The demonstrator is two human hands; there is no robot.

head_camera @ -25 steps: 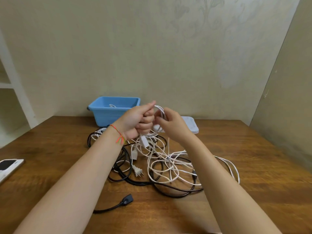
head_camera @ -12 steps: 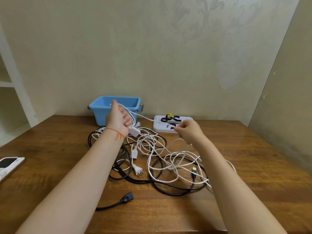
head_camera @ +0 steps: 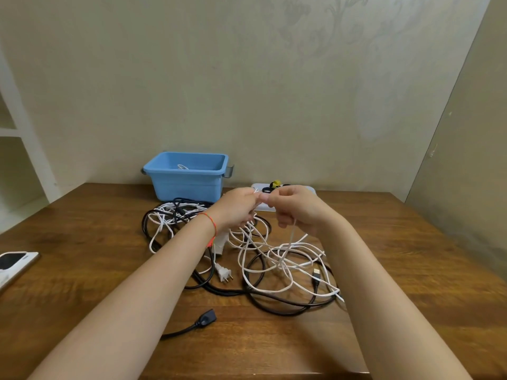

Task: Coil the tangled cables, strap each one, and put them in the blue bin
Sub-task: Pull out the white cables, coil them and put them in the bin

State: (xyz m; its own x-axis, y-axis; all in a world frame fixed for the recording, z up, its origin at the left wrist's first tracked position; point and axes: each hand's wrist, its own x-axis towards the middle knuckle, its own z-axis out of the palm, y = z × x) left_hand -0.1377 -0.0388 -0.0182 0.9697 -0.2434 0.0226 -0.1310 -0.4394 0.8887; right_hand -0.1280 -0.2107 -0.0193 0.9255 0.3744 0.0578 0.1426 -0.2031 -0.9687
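While both hands meet above the tangle, the scene reads as follows.
Left hand (head_camera: 237, 207): raised over the pile, fingers curled, grip clamped on the white cable (head_camera: 285, 259); a red thread bracelet (head_camera: 211, 224) circles the wrist.
Right hand (head_camera: 296, 208): just beside the left, fingertips pinching the same white cable, a strand hanging from it to the heap.
Black cable (head_camera: 277, 308): looped on the table (head_camera: 82, 283), intertwined with the white one.
White plug (head_camera: 223, 274): lying among the loops.
Blue bin (head_camera: 188, 178): at the table's far edge, behind the tangle, a white cable end inside.
White tray (head_camera: 311, 189): right of the bin, holding straps.
Phone (head_camera: 15, 263): left table edge.
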